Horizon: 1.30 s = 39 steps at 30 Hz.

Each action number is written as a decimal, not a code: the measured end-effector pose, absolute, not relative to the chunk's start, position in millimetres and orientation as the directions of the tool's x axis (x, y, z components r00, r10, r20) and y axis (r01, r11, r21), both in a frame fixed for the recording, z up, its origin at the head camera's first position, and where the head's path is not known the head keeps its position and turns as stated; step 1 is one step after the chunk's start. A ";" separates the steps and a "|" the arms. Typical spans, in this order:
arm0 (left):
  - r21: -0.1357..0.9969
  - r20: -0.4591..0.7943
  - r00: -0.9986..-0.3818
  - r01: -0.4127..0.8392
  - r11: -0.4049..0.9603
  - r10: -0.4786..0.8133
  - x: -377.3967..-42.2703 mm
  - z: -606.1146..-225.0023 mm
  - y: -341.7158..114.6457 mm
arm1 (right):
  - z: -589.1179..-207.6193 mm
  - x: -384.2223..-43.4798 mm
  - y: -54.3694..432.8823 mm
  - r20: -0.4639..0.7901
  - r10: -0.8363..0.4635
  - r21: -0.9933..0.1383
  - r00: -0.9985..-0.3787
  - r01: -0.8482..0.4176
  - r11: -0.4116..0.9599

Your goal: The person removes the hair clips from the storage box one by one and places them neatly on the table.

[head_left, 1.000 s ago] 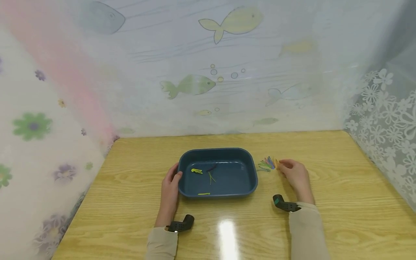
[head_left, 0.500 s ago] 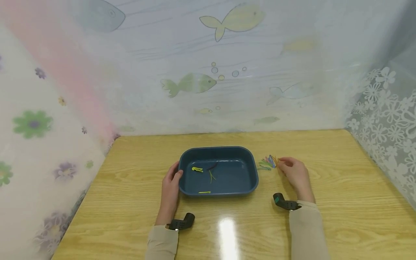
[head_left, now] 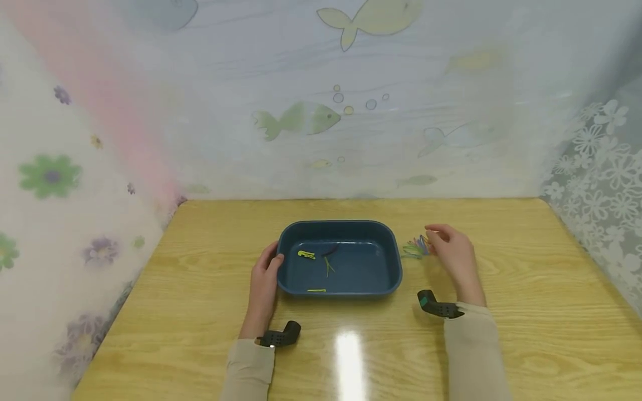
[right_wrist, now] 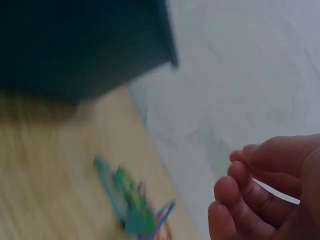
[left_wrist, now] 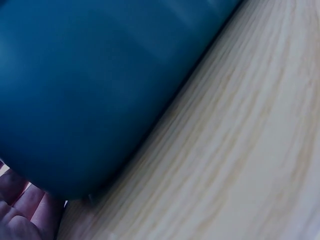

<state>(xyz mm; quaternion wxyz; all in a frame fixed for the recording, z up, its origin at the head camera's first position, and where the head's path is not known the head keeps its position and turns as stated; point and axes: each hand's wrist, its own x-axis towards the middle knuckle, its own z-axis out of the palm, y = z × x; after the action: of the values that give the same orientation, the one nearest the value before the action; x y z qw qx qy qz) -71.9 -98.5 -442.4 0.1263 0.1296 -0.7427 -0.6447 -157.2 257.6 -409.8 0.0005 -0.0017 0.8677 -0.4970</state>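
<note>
A dark blue rectangular plastic basin (head_left: 341,291) stands on the table. My left hand (head_left: 264,281) grips its left end, thumb at the rim and fingers along the outer wall. In the left wrist view, fingers (left_wrist: 31,212) appear at the corner of the basin wall (left_wrist: 95,95). Thin coloured rubber bands (head_left: 415,247) lie bunched to the right of the basin. Just right of and above them is my right hand (head_left: 455,253). In the right wrist view its fingers (right_wrist: 245,197) bend loosely, thumb tip close to the index finger, with nothing visible between them.
Inside the basin lie a yellow bunch of bands (head_left: 306,254), a dark band (head_left: 329,250), a green band (head_left: 328,266) and a yellow strip (head_left: 316,290). A patterned curtain (head_left: 301,178) hangs behind the wooden table (head_left: 200,312).
My right hand has risen slightly from the bunch of bands, its fingertips now higher beside it. My left hand still holds the basin. The head view has tilted down a little.
</note>
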 end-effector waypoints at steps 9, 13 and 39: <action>0.986 0.015 -0.922 -0.051 0.160 -0.386 -72.1 -440.6 -94.3 | -372.6 -145.2 215.9 0.109 -0.197 -0.912 -0.974 -0.177 0.371; 0.987 0.002 -0.922 -0.061 0.150 -0.387 -71.8 -439.4 -96.3 | -367.2 -141.5 201.6 0.111 -0.267 -0.909 -0.957 -0.207 0.362; 0.989 0.031 -0.933 -0.022 0.144 -0.358 -72.5 -441.3 -94.8 | -391.3 -133.1 156.2 0.012 -0.469 -0.882 -0.883 -0.231 0.412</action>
<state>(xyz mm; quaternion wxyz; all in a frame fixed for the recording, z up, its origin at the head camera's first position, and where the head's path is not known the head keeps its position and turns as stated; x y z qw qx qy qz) -72.5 -94.8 -441.3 0.1308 0.1276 -0.7450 -0.6416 -133.1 156.2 -391.3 0.1193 -0.2103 0.8317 -0.4997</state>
